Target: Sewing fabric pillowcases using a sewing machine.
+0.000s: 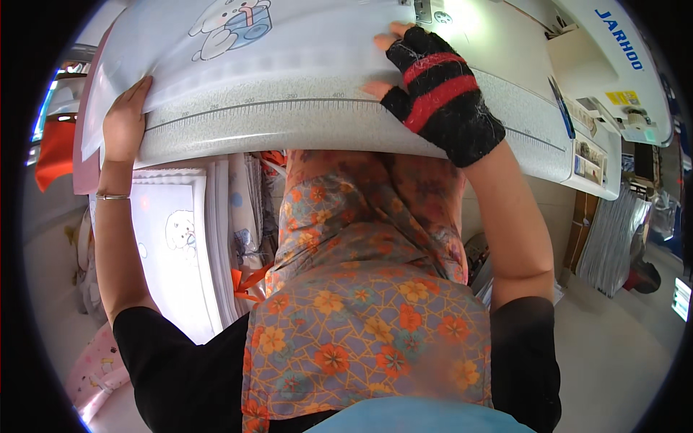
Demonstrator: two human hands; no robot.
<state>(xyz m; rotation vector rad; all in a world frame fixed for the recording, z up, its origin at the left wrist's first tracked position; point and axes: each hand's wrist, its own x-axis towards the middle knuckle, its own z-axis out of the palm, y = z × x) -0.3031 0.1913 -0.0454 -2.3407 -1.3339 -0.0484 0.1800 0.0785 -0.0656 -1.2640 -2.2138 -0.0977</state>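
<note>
A sheet of white fabric (173,72) printed with a cartoon puppy and a cup lies across the sewing table (238,133), whose near edge carries a printed ruler scale. My left hand (126,123), bare, with a bangle at the wrist, rests with its fingers stretched out on the fabric's left part. In a black fingerless glove with red stripes, my right hand (444,94) lies palm down near the fabric's right end, thumb and fingers spread. Just beyond its fingertips is the metal foot of the sewing machine (426,11), lit by a bright lamp. Neither hand grips anything visible.
At the right stands the white machine body (599,58), with dark-blue-handled tweezers or snips (561,108) beside it. Stacked printed fabric (166,238) sits below the table at left. A bundle of grey-white sheets (613,238) is at lower right. Orange cloth (58,151) hangs far left.
</note>
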